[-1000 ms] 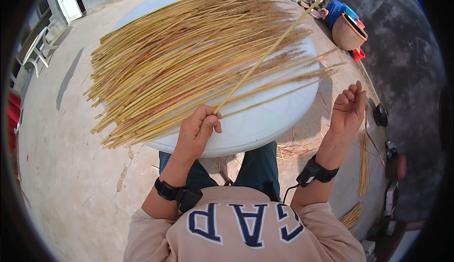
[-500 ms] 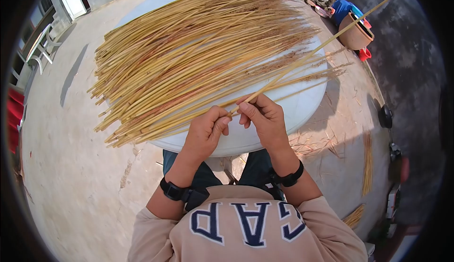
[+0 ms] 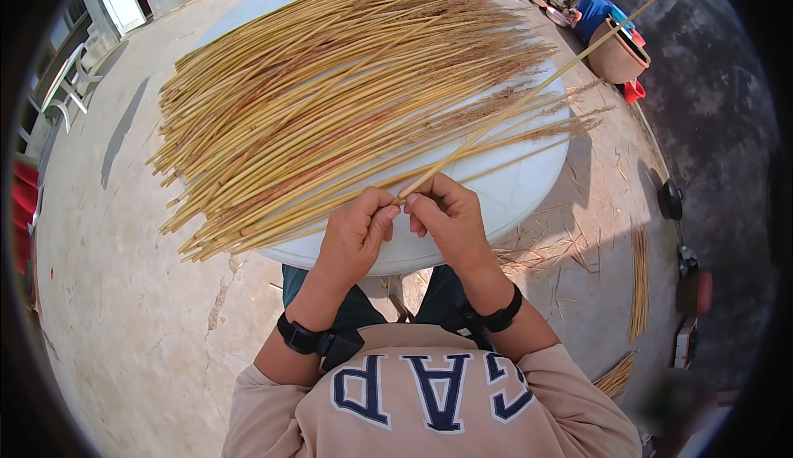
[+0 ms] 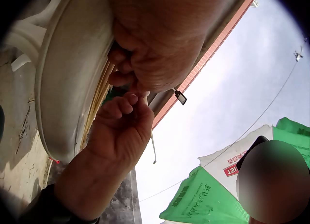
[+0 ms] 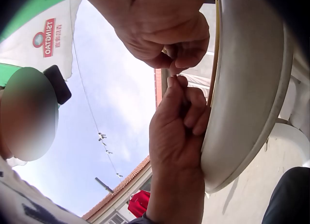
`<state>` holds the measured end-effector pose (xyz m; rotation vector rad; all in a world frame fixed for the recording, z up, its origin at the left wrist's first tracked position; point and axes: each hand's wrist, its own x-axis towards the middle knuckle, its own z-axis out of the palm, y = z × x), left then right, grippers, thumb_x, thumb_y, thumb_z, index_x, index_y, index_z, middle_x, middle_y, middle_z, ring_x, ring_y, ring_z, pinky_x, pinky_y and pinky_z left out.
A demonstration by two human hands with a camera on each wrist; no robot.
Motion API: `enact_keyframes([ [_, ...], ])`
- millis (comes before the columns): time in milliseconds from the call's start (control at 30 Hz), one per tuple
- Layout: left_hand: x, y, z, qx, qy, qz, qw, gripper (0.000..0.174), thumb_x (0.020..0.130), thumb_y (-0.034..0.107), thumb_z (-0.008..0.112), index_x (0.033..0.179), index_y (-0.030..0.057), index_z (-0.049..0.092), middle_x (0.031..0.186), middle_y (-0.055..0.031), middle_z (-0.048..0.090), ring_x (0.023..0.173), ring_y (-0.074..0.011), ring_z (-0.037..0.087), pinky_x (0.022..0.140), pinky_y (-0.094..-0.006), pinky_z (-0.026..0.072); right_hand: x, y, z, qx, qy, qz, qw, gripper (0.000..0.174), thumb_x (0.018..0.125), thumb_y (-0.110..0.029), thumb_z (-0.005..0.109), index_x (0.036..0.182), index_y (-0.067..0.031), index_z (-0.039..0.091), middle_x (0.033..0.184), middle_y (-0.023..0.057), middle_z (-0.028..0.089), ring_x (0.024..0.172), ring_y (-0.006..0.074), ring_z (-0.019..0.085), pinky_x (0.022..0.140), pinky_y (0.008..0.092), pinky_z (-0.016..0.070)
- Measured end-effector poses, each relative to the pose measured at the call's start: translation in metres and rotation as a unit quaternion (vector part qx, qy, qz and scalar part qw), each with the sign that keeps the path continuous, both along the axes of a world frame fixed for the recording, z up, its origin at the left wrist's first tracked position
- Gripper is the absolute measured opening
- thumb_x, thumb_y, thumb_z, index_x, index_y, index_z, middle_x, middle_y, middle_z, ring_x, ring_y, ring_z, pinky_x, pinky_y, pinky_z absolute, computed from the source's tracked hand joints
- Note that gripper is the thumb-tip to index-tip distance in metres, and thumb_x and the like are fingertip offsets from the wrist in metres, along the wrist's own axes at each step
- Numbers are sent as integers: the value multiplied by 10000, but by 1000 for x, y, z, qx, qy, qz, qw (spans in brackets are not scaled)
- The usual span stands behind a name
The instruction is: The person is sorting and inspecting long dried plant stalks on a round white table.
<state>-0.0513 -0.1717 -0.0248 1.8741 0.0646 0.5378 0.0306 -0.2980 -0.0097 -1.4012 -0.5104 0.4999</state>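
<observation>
One long yellow plant stalk (image 3: 537, 90) slants up to the right above the table in the head view. My left hand (image 3: 355, 231) pinches its thick lower end between thumb and forefinger. Close beside it, my right hand (image 3: 453, 220) pinches the same stalk just above that end, and the two sets of fingertips nearly meet. Both wrist views show the hands facing each other at the edge of the table; the curled fingers mostly hide the stalk end there. Behind the hands, a broad layer of similar stalks (image 3: 314, 119) with brown feathery tips covers much of the white round table (image 3: 512, 177).
Loose straw bits (image 3: 562, 251) litter the ground right of the table. Two bundles of stalks lie farther right, one a thin bundle (image 3: 639, 284). A clay pot (image 3: 618, 57) stands by the dark wall, and a white chair (image 3: 70, 86) is at the far left.
The right hand has come in from the right, where it was raised and empty, and now pinches the stalk beside the left hand. The stalk's far end has swung lower and to the right.
</observation>
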Motion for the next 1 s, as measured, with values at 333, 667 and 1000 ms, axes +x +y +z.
enact_keyframes([
  [333, -2, 4, -1, -56, 20, -51, 997, 218, 929, 190, 449, 828, 14, 527, 554, -18, 484, 518, -72, 459, 493, -205, 356, 28, -20, 10, 139, 2, -171, 975, 135, 866, -130, 535, 809, -15, 577, 622, 12, 510, 472, 61, 435, 425, 199, 362],
  [667, 0, 2, -5, -32, 28, -29, 999, 201, 914, 163, 468, 798, 13, 538, 514, -28, 469, 472, -88, 446, 473, -219, 359, 43, -34, 39, 182, -45, -165, 968, 250, 930, -233, 457, 981, -15, 567, 794, 43, 584, 647, 100, 548, 560, 219, 446],
  [1000, -3, -4, 0, -20, 49, -12, 999, 143, 888, 135, 521, 868, 1, 564, 569, 7, 477, 528, -48, 427, 494, -197, 337, 43, -9, 2, 202, -18, -44, 978, 229, 955, -241, 385, 967, -37, 486, 841, 102, 616, 759, 185, 634, 633, 254, 498],
])
